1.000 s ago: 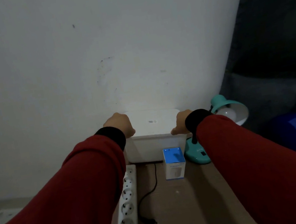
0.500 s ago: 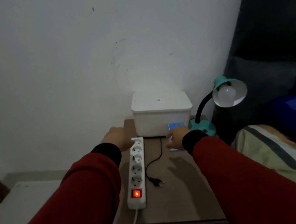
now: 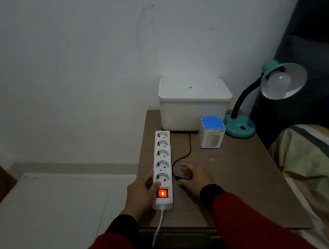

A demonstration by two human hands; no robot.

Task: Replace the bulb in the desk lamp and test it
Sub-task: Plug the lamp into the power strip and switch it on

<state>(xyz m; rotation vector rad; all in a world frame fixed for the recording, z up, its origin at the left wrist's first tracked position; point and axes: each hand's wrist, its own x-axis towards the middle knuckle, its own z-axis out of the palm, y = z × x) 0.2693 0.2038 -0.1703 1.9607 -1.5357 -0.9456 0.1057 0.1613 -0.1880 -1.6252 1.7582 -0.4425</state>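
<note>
Both your hands have pulled back from the white storage box (image 3: pixel 194 102) at 12 o'clock to the near end of the nightstand (image 3: pixel 243 176), and your head has backed off, so more of the tabletop shows now.

Your left hand (image 3: pixel 141 194) is cupped on the side of the power strip (image 3: pixel 162 167), thumb lying on top near the lit red rocker switch (image 3: pixel 162 193). Your right hand (image 3: pixel 193 177) is curled over the lamp's black plug (image 3: pixel 181 178); whether the fingers are pinching it I cannot tell.

Progress, as I judge it: the teal desk lamp (image 3: pixel 262 96) stands at 2 o'clock with a white bulb (image 3: pixel 280 84) seated in the shade, unlit. Every socket on the strip is vacant, so the cord (image 3: pixel 187 153) is unplugged. The blue-topped bulb carton (image 3: pixel 212 135) stands upright just beside the lamp base; closed or opened, I can't say. Old bulb or new one in the socket isn't clear. If this is power-off prep, the swap and the test both remain.

Writing: a small dark mark on the box lid and faint print on the carton front, both too small to read. No brand legible.
</note>
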